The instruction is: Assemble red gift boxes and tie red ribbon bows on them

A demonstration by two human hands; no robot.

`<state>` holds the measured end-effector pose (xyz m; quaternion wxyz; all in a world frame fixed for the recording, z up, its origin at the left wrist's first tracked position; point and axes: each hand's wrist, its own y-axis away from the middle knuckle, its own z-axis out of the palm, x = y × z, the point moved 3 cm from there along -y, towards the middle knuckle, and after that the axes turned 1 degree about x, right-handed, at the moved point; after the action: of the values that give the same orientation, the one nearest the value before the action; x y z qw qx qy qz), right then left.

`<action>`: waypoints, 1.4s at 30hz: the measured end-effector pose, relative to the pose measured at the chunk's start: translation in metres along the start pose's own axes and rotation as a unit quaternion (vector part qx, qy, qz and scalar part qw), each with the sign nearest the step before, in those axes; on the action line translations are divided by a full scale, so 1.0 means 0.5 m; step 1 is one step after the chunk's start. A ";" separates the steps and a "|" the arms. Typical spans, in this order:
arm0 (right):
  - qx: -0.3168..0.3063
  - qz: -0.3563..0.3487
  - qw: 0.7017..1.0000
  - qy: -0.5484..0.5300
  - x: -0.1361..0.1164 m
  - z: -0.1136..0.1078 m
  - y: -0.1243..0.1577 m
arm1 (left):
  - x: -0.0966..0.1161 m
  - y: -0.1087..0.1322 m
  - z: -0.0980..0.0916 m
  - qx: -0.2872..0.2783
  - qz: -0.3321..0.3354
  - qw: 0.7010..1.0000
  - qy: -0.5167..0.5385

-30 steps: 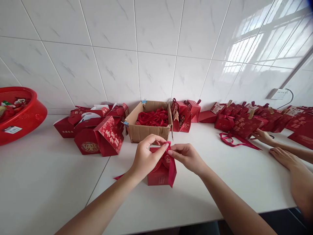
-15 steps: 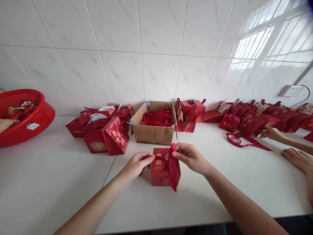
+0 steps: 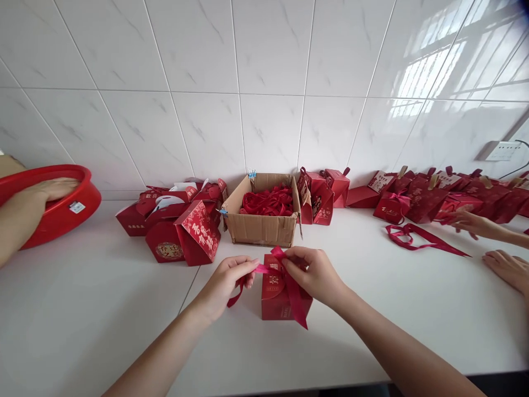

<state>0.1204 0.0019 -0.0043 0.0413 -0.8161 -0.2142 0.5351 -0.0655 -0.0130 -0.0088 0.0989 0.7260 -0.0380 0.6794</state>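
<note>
A small red gift box (image 3: 275,306) with gold lettering sits upright on the white table in front of me. Across its top runs a dark red ribbon (image 3: 298,306), one tail hanging down the front right corner. At the box's left, my left hand (image 3: 237,278) pinches one end of this ribbon, stretched taut off the lid, with the rest dangling below my fingers. My right hand (image 3: 314,273) is closed on the ribbon above the lid's right side. My fingers partly hide the crossing.
A cardboard box (image 3: 262,229) of ribbons stands behind. Red gift boxes (image 3: 165,237) cluster at left, more at right by a loose ribbon (image 3: 430,242). Another person's arm (image 3: 20,215) reaches into a red basket (image 3: 78,223); a co-worker's hands (image 3: 506,267) are at far right.
My left hand has drawn the ribbon end leftward, away from the box. My right hand has closed further over the ribbon. Another person's arm has appeared in the basket.
</note>
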 end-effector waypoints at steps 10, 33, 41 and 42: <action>-0.036 -0.164 0.979 0.112 -0.026 0.008 0.009 | 0.123 -0.001 0.037 -0.060 0.069 0.996 -0.014; -0.011 -0.094 0.995 -0.041 0.014 0.007 0.009 | 0.004 -0.058 0.038 0.005 0.276 0.940 -0.199; 0.063 -0.039 0.995 -0.067 0.032 0.021 0.009 | -0.020 -0.048 0.040 0.105 0.306 0.928 -0.183; 0.063 -0.037 0.995 -0.069 0.032 0.022 0.009 | -0.020 -0.047 0.041 0.105 0.304 0.930 -0.179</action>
<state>0.1177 0.0023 -0.0242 0.0977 -0.7645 -0.2124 0.6007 -0.0417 0.0050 -0.0223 -0.1974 0.7954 -0.2019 0.5363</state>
